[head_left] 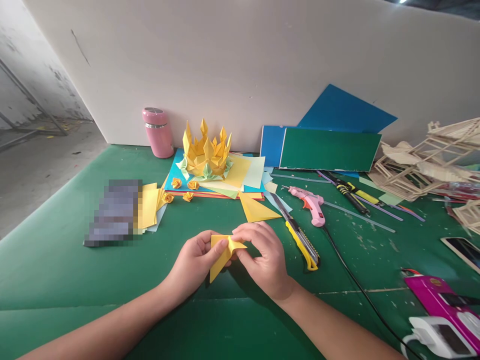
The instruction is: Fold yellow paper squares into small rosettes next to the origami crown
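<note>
A small folded piece of yellow paper (218,266) is held just above the green table, between my two hands. My left hand (198,257) pinches its left part, the thumb lying flat across the front. With thumb and fingers, my right hand (264,252) grips the upper right side, where the paper bends into a pointed flap. Beyond my hands lies a yellow paper triangle (257,209). Farther back stands a yellow folded-paper lotus (206,152) with pale green leaves, and several small yellow paper roses (188,196) lie in front of it.
Right of my hands lie a yellow utility knife (302,245) and a pink glue gun (309,202) with a black cord. A pink flask (158,135) stands at the back. Wooden stick models (408,170), a phone (463,252) and a magenta power strip (438,295) occupy the right side.
</note>
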Demonstrator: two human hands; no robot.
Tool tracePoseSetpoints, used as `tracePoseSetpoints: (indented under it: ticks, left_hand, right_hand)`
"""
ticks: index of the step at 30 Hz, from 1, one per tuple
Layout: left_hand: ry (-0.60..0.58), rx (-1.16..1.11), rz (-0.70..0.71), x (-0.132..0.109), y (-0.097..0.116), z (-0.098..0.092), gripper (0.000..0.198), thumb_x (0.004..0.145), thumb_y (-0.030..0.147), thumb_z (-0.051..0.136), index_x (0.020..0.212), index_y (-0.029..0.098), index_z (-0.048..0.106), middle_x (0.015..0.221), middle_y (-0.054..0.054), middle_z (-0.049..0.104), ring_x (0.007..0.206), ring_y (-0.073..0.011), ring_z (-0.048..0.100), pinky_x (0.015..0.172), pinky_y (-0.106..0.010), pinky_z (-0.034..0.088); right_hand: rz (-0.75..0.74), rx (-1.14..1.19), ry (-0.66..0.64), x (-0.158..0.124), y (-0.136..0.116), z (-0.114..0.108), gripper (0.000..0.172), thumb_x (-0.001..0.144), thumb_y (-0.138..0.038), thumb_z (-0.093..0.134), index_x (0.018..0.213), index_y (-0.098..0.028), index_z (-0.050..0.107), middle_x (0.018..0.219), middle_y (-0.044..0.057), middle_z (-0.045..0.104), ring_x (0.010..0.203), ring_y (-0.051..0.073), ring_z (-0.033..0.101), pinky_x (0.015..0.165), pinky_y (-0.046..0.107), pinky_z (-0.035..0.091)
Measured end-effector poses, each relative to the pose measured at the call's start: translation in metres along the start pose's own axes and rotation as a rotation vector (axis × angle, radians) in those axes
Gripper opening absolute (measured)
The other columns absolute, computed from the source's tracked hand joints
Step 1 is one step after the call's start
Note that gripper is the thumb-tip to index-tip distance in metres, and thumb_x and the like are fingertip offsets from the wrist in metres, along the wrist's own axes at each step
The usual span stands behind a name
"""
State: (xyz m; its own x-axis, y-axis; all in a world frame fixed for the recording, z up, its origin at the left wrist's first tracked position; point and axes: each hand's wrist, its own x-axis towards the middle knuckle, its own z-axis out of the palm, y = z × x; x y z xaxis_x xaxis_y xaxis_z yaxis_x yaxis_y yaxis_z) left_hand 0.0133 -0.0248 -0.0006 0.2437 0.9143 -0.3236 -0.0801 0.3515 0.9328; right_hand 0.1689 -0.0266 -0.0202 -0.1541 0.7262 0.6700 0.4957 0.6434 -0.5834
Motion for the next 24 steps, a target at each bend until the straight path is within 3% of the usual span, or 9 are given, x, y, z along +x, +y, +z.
tracePoseSetpoints:
  ticks: [5,11,18,24]
  left_hand:
    - [0.013,-0.026,-0.003,0.0002,0.0008,0.0006,0.035,0.063,0.049,0.074,0.072,0.016,0.063,0.058,0.001,0.067,0.059,-0.0155,0.063,0.057,-0.024,0.048]
    - [-0.005,-0.005,-0.002,0.001,-0.0008,0.0009,0.033,0.075,0.049,0.063,0.075,0.017,0.06,0.058,0.0,0.068,0.052,-0.0123,0.059,0.054,-0.023,0.047]
    - [0.015,0.029,0.039,0.0034,-0.0051,0.0004,0.036,0.067,0.05,0.069,0.066,0.016,0.057,0.052,0.002,0.065,0.048,-0.0124,0.06,0.051,-0.023,0.046]
    - [-0.016,0.026,0.031,0.0034,-0.0052,-0.0017,0.037,0.066,0.049,0.071,0.075,0.014,0.061,0.06,0.0,0.067,0.053,-0.0127,0.061,0.056,-0.025,0.049]
  right_hand:
    - [-0.04,-0.025,0.03,0.0002,-0.0007,-0.0007,0.017,0.079,-0.007,0.054,0.081,-0.023,0.062,0.08,0.004,0.068,0.076,0.019,0.061,0.068,0.033,0.05]
    - [-0.047,-0.02,0.024,-0.001,-0.001,0.0008,0.017,0.079,-0.007,0.054,0.081,-0.022,0.062,0.079,0.005,0.069,0.074,0.019,0.062,0.068,0.033,0.05]
    - [-0.056,-0.047,0.021,-0.001,-0.0026,0.0055,0.013,0.077,-0.009,0.056,0.077,-0.022,0.06,0.077,0.004,0.068,0.072,0.019,0.061,0.065,0.032,0.05]
    - [-0.078,-0.029,0.029,-0.001,0.0004,0.0047,0.015,0.076,-0.007,0.057,0.076,-0.021,0.06,0.076,0.004,0.07,0.07,0.018,0.061,0.063,0.031,0.05]
